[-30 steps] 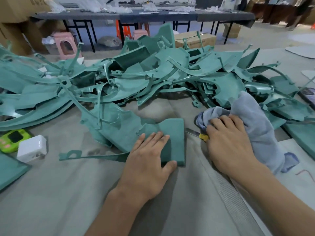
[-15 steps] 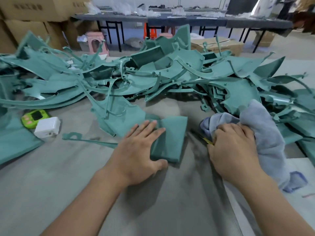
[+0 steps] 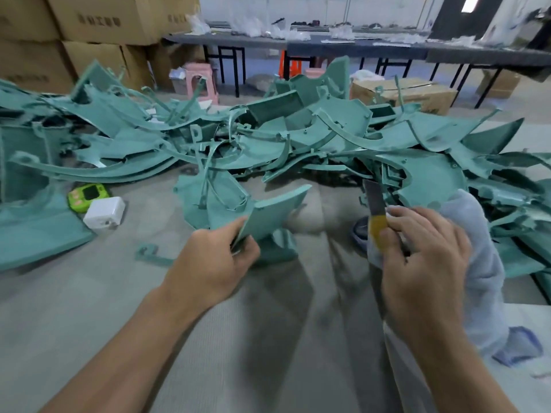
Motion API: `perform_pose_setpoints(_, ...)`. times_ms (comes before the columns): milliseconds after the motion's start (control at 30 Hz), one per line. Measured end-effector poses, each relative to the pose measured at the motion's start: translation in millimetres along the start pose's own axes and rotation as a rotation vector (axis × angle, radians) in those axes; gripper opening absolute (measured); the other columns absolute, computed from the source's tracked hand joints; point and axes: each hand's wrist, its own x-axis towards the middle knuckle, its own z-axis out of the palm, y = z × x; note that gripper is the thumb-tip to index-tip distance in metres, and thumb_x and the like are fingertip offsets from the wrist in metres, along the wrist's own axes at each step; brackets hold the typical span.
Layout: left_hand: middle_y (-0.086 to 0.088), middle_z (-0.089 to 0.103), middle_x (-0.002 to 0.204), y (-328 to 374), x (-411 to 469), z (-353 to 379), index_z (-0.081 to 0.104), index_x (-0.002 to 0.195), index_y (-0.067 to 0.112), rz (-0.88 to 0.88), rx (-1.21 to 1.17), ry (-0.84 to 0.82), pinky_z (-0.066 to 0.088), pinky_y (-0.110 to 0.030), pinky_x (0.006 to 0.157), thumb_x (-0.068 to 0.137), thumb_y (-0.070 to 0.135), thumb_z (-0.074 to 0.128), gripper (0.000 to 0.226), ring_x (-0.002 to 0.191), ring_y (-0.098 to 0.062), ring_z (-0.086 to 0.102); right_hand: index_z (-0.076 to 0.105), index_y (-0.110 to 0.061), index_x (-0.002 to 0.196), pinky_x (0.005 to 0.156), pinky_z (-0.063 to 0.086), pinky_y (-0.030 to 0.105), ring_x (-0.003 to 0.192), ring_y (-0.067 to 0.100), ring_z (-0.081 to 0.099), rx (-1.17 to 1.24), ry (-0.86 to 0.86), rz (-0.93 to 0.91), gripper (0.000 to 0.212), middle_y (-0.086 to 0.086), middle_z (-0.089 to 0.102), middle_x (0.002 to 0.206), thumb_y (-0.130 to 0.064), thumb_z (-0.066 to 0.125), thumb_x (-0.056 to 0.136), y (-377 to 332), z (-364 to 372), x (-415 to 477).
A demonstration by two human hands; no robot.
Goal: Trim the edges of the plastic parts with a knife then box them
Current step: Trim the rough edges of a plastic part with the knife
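Cardboard boxes [image 3: 98,22] behind bear unreadable print; right hand [image 3: 426,263] holds knife [image 3: 376,211].

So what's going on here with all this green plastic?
A person is at a table heaped with green plastic parts. The left hand grips one part by its edge, tilted up off the table. The right hand holds a yellow-handled knife, blade up, together with a grey cloth. The blade is not touching the part yet.

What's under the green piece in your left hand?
Another teal part lies on the grey table cover below the teal panel held by the left hand. Anything farther back under it is hidden.
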Motion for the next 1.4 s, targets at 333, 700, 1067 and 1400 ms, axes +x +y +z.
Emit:
perform_pose_setpoints(333, 0.031, 0.050, 0.053, -5, 4, 11, 0.057, 0.068, 0.055, -0.012, -0.177, 0.036, 0.028, -0.003, 0.047, 0.094, 0.032, 0.064, 0.036, 0.049, 0.012, 0.047, 0.058, -0.030, 0.084, 0.054, 0.040, 0.023, 0.054, 0.011, 0.053, 0.420, -0.224, 0.049, 0.019, -0.013, 0.061, 0.068, -0.034, 0.051, 0.101, -49, 22, -28)
perform_pose_setpoints(700, 0.012, 0.042, 0.049, -15, 13, 15, 0.049, 0.060, 0.031, -0.083, -0.270, 0.033, 0.027, -0.019, 0.043, 0.093, 0.049, 0.058, 0.039, 0.046, -0.004, 0.035, 0.054, -0.026, 0.084, 0.055, 0.044, 0.033, 0.057, 0.018, 0.056, 0.471, -0.281, 0.051, 0.018, -0.002, 0.061, 0.064, -0.034, 0.056, 0.099, -83, 52, -34)
perform_pose_setpoints(1067, 0.017, 0.043, 0.048, -10, 12, 14, 0.049, 0.057, 0.039, -0.058, -0.253, 0.036, 0.023, -0.010, 0.043, 0.095, 0.041, 0.061, 0.040, 0.044, -0.002, 0.037, 0.054, -0.025, 0.088, 0.058, 0.044, 0.032, 0.059, 0.014, 0.060, 0.399, -0.325, 0.031, 0.016, -0.005, 0.065, 0.067, -0.032, 0.056, 0.102, -84, 56, -32)
perform_pose_setpoints(1400, 0.019, 0.048, 0.050, -12, 11, 13, 0.055, 0.061, 0.041, -0.060, -0.248, 0.032, 0.025, -0.008, 0.044, 0.096, 0.040, 0.062, 0.036, 0.046, -0.001, 0.043, 0.053, -0.029, 0.085, 0.051, 0.045, 0.029, 0.057, 0.015, 0.060, 0.433, -0.305, 0.040, 0.018, -0.008, 0.064, 0.068, -0.031, 0.054, 0.102, -75, 55, -23)
